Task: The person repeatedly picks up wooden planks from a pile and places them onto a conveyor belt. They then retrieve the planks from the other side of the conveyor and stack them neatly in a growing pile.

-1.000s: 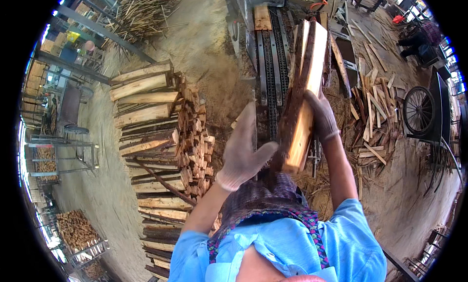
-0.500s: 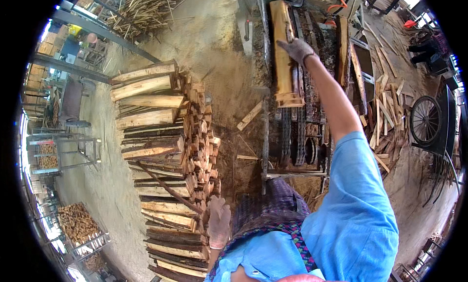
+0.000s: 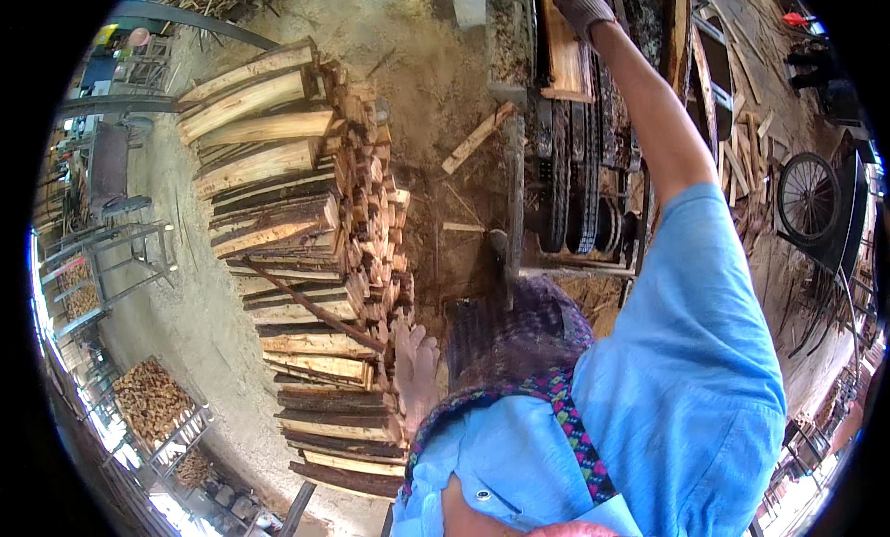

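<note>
1. Gloved in dusty grey-brown knit, the right hand (image 3: pixel 586 16) reaches forward with bent fingers onto a long, pale yellow split-wood billet (image 3: pixel 564 59); whether it grips or only presses, I cannot tell. In a paler glove, the left hand (image 3: pixel 417 365) hangs low, fingers extended and loosely parted, holding nothing, just beside the stack; contact with it is unclear.
2. A second ago the billet stood tilted between both hands; now it lies lengthwise on the dark, greasy steel chain conveyor (image 3: pixel 560 185), and the left hand has dropped away. I judge the placing largely done, with the right hand alone guiding.
3. The billet's upper face looks smooth and flat, its near end cut square, with a darker edge along the right.
4. To the left, a long stack of bark-edged split timber (image 3: pixel 269 203) shows rough brown bark, cream faces and jagged, wedge-like ends.
5. Between stack and conveyor, a short pale wooden offcut (image 3: pixel 477 138) lies on the dusty, brown ground.
</note>
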The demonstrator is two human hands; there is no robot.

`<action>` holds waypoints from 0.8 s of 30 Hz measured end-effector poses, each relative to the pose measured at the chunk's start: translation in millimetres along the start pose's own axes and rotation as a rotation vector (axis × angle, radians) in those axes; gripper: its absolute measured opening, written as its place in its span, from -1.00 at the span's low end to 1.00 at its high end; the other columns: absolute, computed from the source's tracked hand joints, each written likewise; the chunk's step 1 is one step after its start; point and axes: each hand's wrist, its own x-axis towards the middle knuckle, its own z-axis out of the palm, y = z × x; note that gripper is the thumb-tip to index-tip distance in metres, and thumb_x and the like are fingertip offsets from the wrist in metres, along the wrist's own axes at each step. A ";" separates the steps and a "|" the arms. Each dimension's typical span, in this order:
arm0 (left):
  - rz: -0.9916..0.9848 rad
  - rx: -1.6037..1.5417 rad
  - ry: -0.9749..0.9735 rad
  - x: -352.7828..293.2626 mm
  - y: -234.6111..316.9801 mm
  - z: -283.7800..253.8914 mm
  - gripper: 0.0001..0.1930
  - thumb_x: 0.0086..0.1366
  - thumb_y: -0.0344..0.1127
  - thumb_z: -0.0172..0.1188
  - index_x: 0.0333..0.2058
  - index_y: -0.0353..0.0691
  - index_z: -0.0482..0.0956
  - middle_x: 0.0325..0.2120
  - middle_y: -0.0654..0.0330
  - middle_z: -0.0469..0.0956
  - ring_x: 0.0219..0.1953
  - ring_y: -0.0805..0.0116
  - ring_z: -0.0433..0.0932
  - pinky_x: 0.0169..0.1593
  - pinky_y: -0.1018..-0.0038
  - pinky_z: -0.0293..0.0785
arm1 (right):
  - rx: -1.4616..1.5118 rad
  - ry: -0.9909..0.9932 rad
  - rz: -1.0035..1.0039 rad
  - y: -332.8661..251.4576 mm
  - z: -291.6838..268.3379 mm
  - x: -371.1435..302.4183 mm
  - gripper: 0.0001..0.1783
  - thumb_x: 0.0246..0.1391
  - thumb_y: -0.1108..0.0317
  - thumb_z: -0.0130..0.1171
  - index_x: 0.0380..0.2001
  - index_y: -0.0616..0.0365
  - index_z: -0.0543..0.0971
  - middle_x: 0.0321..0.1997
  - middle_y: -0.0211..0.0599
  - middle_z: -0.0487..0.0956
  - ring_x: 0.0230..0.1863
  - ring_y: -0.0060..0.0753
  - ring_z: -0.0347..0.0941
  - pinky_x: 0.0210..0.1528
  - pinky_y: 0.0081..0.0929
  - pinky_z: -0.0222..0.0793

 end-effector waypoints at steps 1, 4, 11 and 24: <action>-0.064 -0.019 -0.014 3.0 7.1 4.5 -0.26 0.47 -0.26 0.12 0.48 -0.30 -0.01 0.33 -0.04 0.25 0.22 0.24 0.36 0.26 0.33 0.34 | -0.052 -0.018 -0.047 0.2 14.1 2.6 -0.57 0.16 0.23 0.27 0.12 -0.02 0.58 -0.04 -0.08 0.69 0.01 -0.09 0.65 0.01 -0.27 0.61; -0.048 0.023 -0.176 21.4 15.8 7.8 -0.30 0.48 -0.32 0.09 0.48 -0.29 0.01 0.35 -0.06 0.24 0.25 0.22 0.36 0.31 0.36 0.29 | -0.146 -0.016 -0.140 39.0 93.9 29.1 -0.34 0.07 -0.18 0.37 0.07 0.06 0.56 0.13 -0.03 0.65 0.16 -0.16 0.60 0.17 -0.35 0.50; 0.080 0.088 -0.136 17.2 22.8 2.8 -0.30 0.49 -0.33 0.10 0.49 -0.28 0.02 0.33 -0.05 0.29 0.19 0.24 0.43 0.23 0.38 0.38 | 0.965 0.066 0.445 -13.7 -11.9 -73.3 -0.40 0.21 0.02 0.20 0.21 0.13 0.47 0.22 0.09 0.55 0.17 0.17 0.53 0.18 -0.07 0.49; 0.281 -0.383 0.026 10.9 -76.8 -144.0 -0.43 0.52 -0.24 0.06 0.39 -0.33 0.21 0.33 -0.03 0.36 0.32 0.18 0.39 0.37 0.33 0.28 | 1.397 0.496 0.224 -239.3 -169.8 -297.1 -0.45 0.27 0.37 0.24 0.30 0.21 0.44 0.27 -0.04 0.55 0.30 -0.12 0.49 0.30 -0.34 0.39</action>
